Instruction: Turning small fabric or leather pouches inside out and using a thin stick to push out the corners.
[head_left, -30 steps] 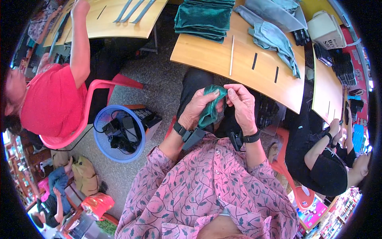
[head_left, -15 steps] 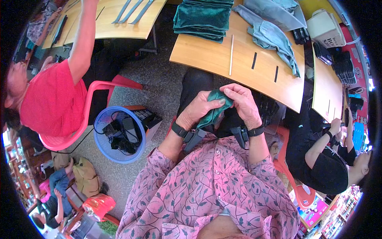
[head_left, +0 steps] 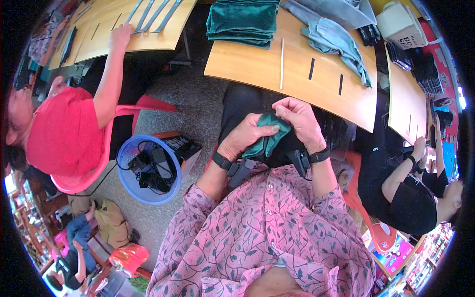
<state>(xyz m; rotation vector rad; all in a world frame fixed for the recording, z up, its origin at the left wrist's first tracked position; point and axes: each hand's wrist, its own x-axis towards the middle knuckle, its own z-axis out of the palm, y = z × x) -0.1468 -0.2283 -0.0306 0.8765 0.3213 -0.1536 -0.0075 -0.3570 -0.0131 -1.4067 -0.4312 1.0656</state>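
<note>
Leftmost in my remote view, a co-worker in red (head_left: 67, 133) sits beyond a blue basket (head_left: 127, 179). Next comes the wooden table (head_left: 237, 62), where a neat stack of folded green fabric (head_left: 241, 22) lies; I can't tell whether those pieces are finished or waiting. Below it, my left hand (head_left: 241, 136) closes on the green cloth (head_left: 261, 145), clamping it under the thumb above the lap, just short of the table's near edge. I'd judge work on this piece as partway through: it is bunched, neither laid flat nor added to the stack. It looks soft and slightly glossy, a deep teal-green like the stack, with folds hanging below the fingers. At its upper right, my right hand (head_left: 304, 126) has thumb and forefinger drawn together; whether they grip anything is too small to tell.
</note>
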